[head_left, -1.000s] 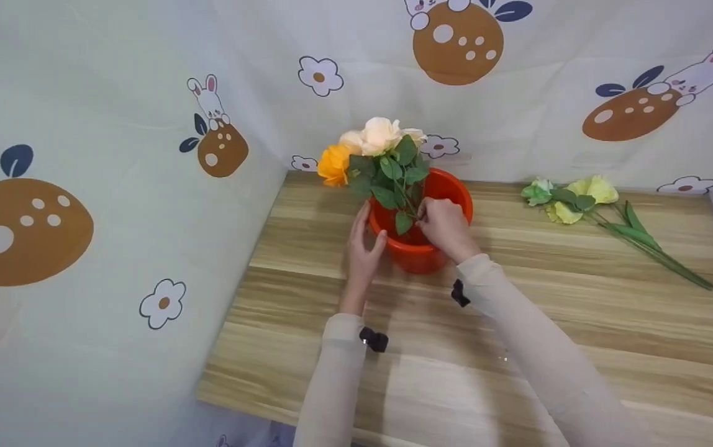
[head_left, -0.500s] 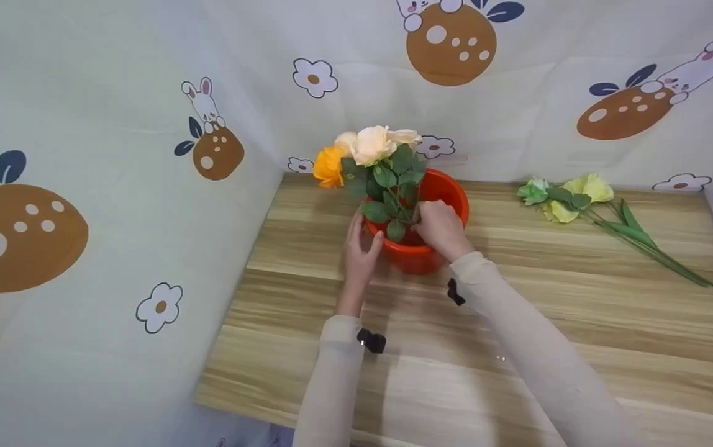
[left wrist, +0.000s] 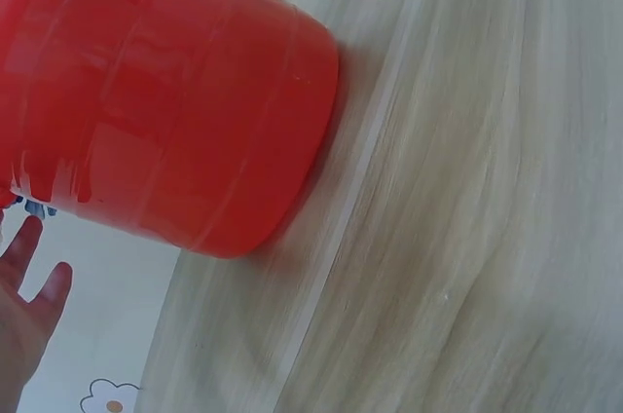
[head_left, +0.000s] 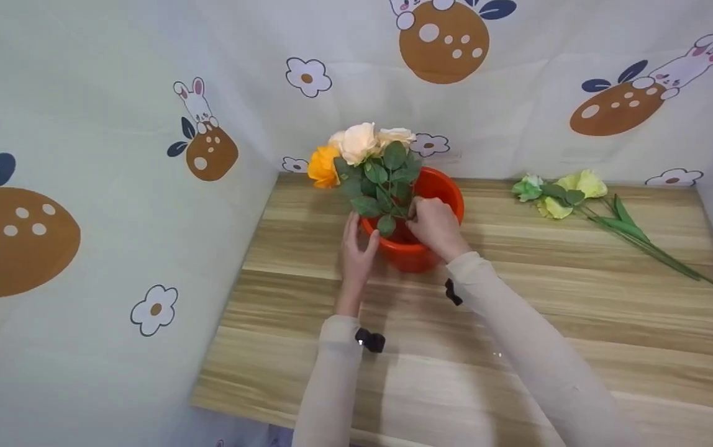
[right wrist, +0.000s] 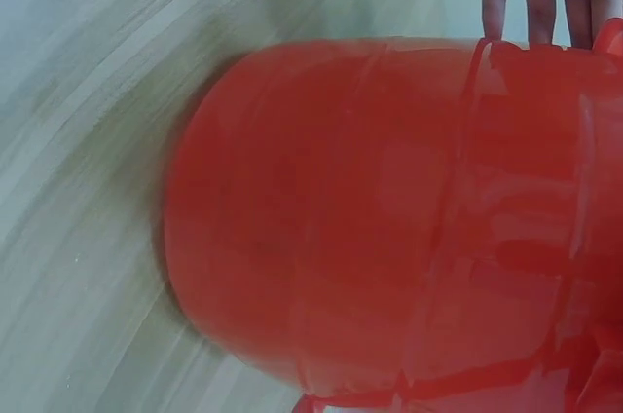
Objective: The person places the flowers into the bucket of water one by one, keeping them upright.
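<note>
A red plastic bucket [head_left: 409,259] stands upright near the back of the table. Several artificial flowers with peach roses [head_left: 358,144], an orange bloom [head_left: 323,166] and green leaves [head_left: 394,155] lean left over its rim. Inside the bucket's mouth my right hand [head_left: 436,226] pinches the flower stems, with its fingertips partly hidden. My left hand [head_left: 356,254] is at the bucket's left side, fingers extended and thumb spread by the rim. In the left wrist view, that hand [left wrist: 24,320] appears beside the bucket wall [left wrist: 175,101]. The right wrist view shows mostly the bucket [right wrist: 370,218].
To the right on the wooden table [head_left: 536,267] lie pale yellow flowers [head_left: 583,184] and a green bloom [head_left: 527,187], with long green stems [head_left: 661,251]. A patterned cloth wall [head_left: 505,93] borders the table behind, and another one [head_left: 102,236] on the left.
The peach and orange flowers have shifted left and lean further over the bucket's rim. My right hand keeps its pinch on the stems; the left hand stays by the bucket. The head view shifts slightly.
</note>
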Available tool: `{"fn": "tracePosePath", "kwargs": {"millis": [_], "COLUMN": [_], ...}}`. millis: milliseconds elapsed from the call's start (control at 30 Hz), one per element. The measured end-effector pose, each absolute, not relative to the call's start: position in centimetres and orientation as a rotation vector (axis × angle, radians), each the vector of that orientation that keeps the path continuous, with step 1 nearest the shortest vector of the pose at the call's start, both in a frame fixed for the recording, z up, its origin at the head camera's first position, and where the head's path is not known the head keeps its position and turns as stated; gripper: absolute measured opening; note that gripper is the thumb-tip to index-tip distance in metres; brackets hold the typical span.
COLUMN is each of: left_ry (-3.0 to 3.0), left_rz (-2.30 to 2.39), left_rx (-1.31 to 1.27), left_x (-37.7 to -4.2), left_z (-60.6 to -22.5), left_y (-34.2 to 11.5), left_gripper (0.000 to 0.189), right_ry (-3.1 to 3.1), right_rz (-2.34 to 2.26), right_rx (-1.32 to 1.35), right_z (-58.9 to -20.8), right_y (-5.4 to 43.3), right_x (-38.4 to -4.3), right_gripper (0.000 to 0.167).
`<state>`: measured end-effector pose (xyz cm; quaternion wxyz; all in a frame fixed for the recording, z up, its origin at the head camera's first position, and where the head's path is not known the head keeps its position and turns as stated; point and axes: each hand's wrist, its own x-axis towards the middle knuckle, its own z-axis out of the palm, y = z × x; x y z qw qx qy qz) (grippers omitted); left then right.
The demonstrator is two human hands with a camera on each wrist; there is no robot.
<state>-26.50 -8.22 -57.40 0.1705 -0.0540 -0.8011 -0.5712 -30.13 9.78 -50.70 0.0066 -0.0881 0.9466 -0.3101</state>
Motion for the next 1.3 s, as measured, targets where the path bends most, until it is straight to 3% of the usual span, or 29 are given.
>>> {"fn": "tracePosePath", "kwargs": {"millis": [267, 567, 733, 933, 1300], "left_ry": [-2.175, -2.219, -2.205, -2.159, -2.090], "left_rz": [-1.652, -1.646, -1.658, -1.693, -1.727], "left_rx": [-0.098, -0.091, -0.046, 0.020, 0.026], "left_x": [-25.1, -23.7, -23.5, -23.1, -22.8], "left_z": [-56.9, -56.5, -56.8, -56.9, -57.0], "left_y": [-7.2, -4.7, -4.1, -3.6, -3.2], "left_gripper": [0.065, 0.099, 0.107, 0.102, 0.097], "right_ry": [2.954, 2.872, 2.940, 3.076, 3.054], "right_rz": [-1.023, -1.556, -1.638, -1.627, -1.467], "right_rx": [-0.329, -0.432, -0.381, -0.226, 0.318], "right_z": [-50.5, -49.6, -49.2, -50.6, -54.6], "right_y": [10.0, 12.8, 16.6, 23.4, 34.5], "right_x": [-29.9, -29.4, -28.7, -28.3, -25.8], "right_gripper": [0.020, 0.017, 0.017, 0.018, 0.030]}}
